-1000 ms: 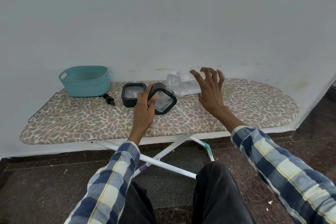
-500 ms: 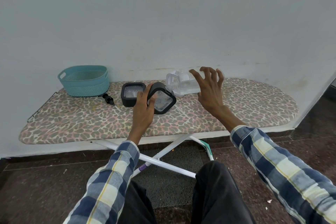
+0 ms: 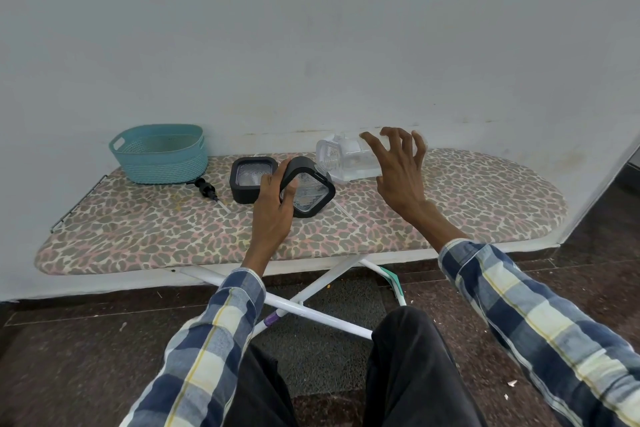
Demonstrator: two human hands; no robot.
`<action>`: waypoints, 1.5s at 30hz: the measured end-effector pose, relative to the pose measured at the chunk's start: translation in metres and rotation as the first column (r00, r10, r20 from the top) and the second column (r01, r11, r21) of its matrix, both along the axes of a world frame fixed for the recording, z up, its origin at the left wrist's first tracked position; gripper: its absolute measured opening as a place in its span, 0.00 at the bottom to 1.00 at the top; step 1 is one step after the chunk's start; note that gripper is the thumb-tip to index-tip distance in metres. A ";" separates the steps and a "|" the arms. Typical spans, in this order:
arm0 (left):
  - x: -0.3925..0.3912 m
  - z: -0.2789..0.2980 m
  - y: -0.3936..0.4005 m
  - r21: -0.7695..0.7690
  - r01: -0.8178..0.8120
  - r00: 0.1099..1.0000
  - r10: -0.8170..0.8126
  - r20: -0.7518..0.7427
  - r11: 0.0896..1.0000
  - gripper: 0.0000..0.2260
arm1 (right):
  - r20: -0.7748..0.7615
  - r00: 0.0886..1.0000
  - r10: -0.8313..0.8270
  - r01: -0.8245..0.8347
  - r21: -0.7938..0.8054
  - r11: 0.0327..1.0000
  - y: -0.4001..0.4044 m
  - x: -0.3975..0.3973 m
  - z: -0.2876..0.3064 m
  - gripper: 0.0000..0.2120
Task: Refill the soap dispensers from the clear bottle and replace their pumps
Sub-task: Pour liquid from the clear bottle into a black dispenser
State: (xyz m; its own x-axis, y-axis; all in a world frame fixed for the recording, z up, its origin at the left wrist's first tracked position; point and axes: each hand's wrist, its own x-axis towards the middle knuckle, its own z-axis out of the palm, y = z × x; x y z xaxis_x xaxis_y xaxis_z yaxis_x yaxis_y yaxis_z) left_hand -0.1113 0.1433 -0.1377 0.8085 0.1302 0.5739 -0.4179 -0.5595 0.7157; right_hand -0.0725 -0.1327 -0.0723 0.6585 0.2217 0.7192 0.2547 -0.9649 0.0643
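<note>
A: Entry, largest first. The ironing board (image 3: 450, 211) serves as my bench, set against the wall. On it the blue basket (image 3: 161, 154) sits far left, and the clear bottle (image 3: 341, 159) lies on its side at the back, mouth toward the dispensers.

B: Which step do you log?

A: Start of the refill, I judge. One black dispenser (image 3: 254, 178) stands flat with its pump out. The second dispenser (image 3: 308, 191) is tipped on edge, its clear face toward me.

B: Hands?

A: My left hand (image 3: 275, 210) grips the tipped dispenser by its left side, thumb on the clear face. My right hand (image 3: 398, 177) is spread, fingers curled, just in front of the bottle's body. Holding nothing; I cannot tell if the fingertips touch it.

B: Next move?

A: Close the right hand around the bottle, lift it, and stand the dispenser upright so its opening faces up. The bottle looks uncapped, so keep it level until then.

B: Pumps?

A: One black pump (image 3: 206, 188) lies beside the basket, tube pointing right. A second thin tube (image 3: 344, 213) lies right of the tipped dispenser.
</note>
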 end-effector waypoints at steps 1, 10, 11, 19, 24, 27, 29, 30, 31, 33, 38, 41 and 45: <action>0.000 0.000 0.000 0.002 -0.004 1.000 0.004 -0.005 1.000 0.24 | -0.003 1.000 -0.001 0.001 0.003 1.000 0.000 0.000 0.000 0.50; -0.003 0.002 -0.001 -0.031 -0.014 0.999 0.013 -0.041 0.999 0.25 | -0.119 0.992 0.044 -0.026 0.149 0.988 0.007 -0.008 -0.012 0.50; -0.003 0.001 -0.001 -0.042 -0.021 0.998 0.019 -0.052 0.999 0.24 | -0.143 0.989 0.048 -0.023 0.176 0.984 0.008 -0.009 -0.014 0.49; 0.000 -0.001 -0.001 -0.096 -0.023 0.995 0.013 -0.098 0.995 0.23 | -0.210 0.949 0.235 -0.039 0.662 0.749 0.018 -0.004 -0.027 0.48; 0.000 0.001 -0.001 -0.097 0.008 0.996 -0.016 -0.084 0.995 0.20 | -0.176 0.946 0.271 0.008 0.851 0.526 0.012 -0.005 -0.029 0.51; -0.001 0.002 -0.002 -0.097 0.013 0.996 -0.022 -0.086 0.995 0.19 | -0.195 0.938 0.287 0.027 0.865 0.501 0.010 -0.005 -0.033 0.51; -0.002 0.003 -0.001 -0.104 0.020 0.996 -0.029 -0.086 0.994 0.16 | -0.216 0.925 0.312 0.024 0.853 0.521 0.008 -0.005 -0.033 0.52; -0.003 0.004 -0.001 -0.111 0.022 0.996 -0.032 -0.086 0.994 0.16 | -0.235 0.915 0.327 0.030 0.849 0.528 0.007 -0.005 -0.034 0.53; -0.004 0.004 -0.002 -0.119 0.024 0.996 -0.035 -0.085 0.993 0.17 | -0.256 0.906 0.338 0.042 0.848 0.529 0.006 -0.005 -0.036 0.54; -0.005 0.005 -0.002 -0.123 0.025 0.996 -0.036 -0.086 0.992 0.21 | -0.299 0.894 0.334 0.079 0.839 0.538 0.007 -0.009 -0.043 0.54; -0.006 0.006 -0.005 -0.103 0.016 0.994 -0.027 -0.106 0.995 0.19 | 0.043 0.994 0.097 -0.096 0.766 0.635 0.020 -0.031 -0.057 0.20; -0.006 0.005 -0.004 -0.090 0.006 0.993 -0.016 -0.116 0.996 0.20 | 0.120 0.971 0.205 -0.231 0.687 0.690 0.039 -0.036 -0.055 0.16; -0.007 0.005 -0.005 -0.060 -0.017 0.995 0.011 -0.096 0.998 0.15 | -0.101 0.890 0.444 -0.272 0.663 0.697 0.077 -0.040 -0.055 0.25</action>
State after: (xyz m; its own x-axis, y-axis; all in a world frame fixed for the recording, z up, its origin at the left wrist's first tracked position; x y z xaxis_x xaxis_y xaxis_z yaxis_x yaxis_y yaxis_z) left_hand -0.1179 0.1382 -0.1322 0.8571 0.1742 0.4849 -0.3384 -0.5192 0.7848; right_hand -0.1128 -0.0557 -0.1271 0.7885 0.0420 0.6136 0.5128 -0.5956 -0.6183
